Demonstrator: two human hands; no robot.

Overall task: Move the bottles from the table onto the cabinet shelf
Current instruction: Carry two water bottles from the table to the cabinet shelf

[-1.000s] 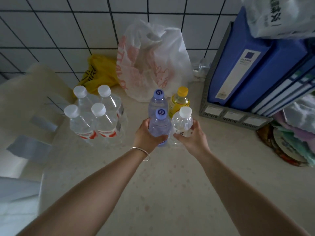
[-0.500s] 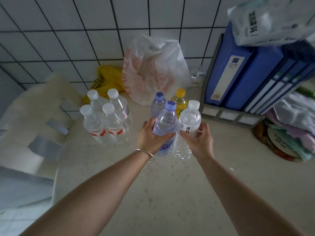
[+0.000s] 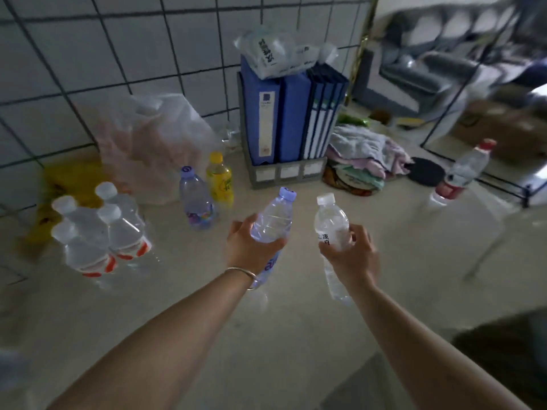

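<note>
My left hand (image 3: 247, 247) grips a clear bottle with a purple cap (image 3: 273, 220), lifted off the table and tilted. My right hand (image 3: 352, 255) holds a clear bottle with a white cap (image 3: 331, 223), also raised. On the table (image 3: 266, 335) stand another purple-capped bottle (image 3: 196, 204), a yellow drink bottle (image 3: 219, 179) and a wrapped pack of several white-capped water bottles (image 3: 97, 232) at the left. A red-capped bottle (image 3: 461, 173) stands at the far right. No cabinet shelf is in view.
A white plastic bag (image 3: 148, 143) and a yellow bag (image 3: 65, 182) lie against the tiled wall. Blue binders in a grey file holder (image 3: 293, 119) carry a plastic packet on top. Folded cloths (image 3: 364, 155) and a black round pad (image 3: 426, 171) sit to their right, before a mirror (image 3: 461, 69).
Both hands have lifted their bottles clear of the table and moved apart. The view has swung right, bringing the mirror and the red-capped bottle into sight.
</note>
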